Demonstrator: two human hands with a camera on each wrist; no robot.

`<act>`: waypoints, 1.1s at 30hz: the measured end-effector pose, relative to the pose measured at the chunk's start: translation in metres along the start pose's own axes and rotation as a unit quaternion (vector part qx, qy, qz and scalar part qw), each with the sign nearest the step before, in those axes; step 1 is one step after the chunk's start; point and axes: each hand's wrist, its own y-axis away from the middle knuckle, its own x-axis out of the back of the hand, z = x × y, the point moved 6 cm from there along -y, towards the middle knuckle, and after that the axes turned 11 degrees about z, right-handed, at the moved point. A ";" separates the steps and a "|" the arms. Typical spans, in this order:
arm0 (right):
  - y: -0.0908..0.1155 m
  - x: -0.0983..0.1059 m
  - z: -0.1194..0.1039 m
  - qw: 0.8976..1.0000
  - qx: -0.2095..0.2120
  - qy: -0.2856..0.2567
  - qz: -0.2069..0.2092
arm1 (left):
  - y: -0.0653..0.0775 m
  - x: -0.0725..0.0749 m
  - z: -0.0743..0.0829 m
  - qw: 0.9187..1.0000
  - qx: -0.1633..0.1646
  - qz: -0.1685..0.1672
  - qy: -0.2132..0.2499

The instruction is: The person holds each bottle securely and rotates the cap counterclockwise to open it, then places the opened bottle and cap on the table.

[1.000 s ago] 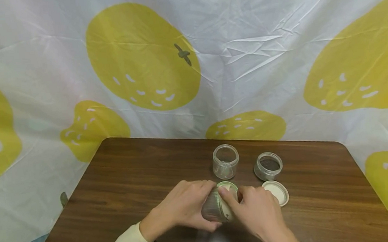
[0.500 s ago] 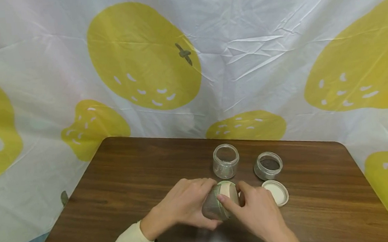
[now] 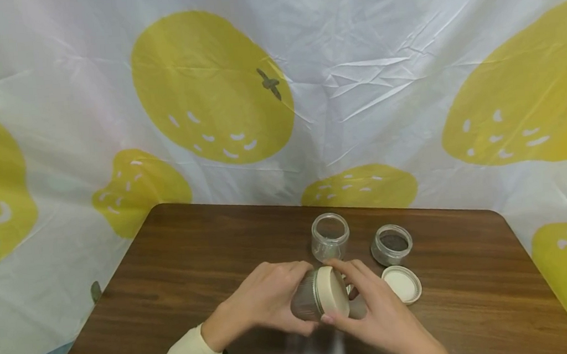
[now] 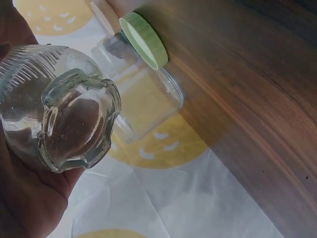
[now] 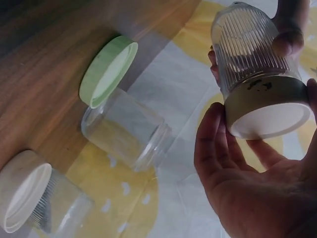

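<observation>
My left hand (image 3: pixel 270 300) holds a ribbed clear glass jar (image 3: pixel 305 298) around its body, tilted over the table with the mouth toward the right. A cream lid (image 3: pixel 334 294) caps that mouth. Thumb and fingers of my right hand (image 3: pixel 379 308) pinch the lid at opposite edges. From the right wrist, the lid (image 5: pixel 267 109) shows its flat top and a dark mark on its side. The left wrist view shows the jar's scalloped base (image 4: pixel 79 124). Close behind the held jar lies a green lid (image 4: pixel 143 40), mostly hidden in the head view.
A clear jar without a lid (image 3: pixel 329 240) stands on the wooden table (image 3: pixel 209 244) behind my hands. To its right is a shorter open jar (image 3: pixel 391 244), with a second cream lid (image 3: pixel 403 285) in front. A lemon-print cloth (image 3: pixel 358 110) hangs behind the table.
My right thumb has slid from the lid's upper part to its lower edge, while the fingers moved to the upper edge. The lid has turned; my left hand stays almost in place.
</observation>
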 end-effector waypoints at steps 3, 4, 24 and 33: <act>0.001 0.000 0.001 1.000 0.008 -0.025 -0.007 | 0.000 -0.001 0.001 1.000 -0.006 0.001 -0.006; 0.002 0.000 0.001 1.000 0.008 -0.027 -0.009 | 0.001 -0.001 0.001 1.000 -0.008 0.001 -0.008; -0.007 -0.003 0.008 0.952 -0.236 0.196 -0.021 | -0.002 -0.003 0.005 0.999 -0.026 0.022 -0.035; -0.007 -0.006 0.008 0.960 -0.231 0.159 -0.024 | -0.004 -0.004 0.004 0.999 -0.027 0.020 -0.041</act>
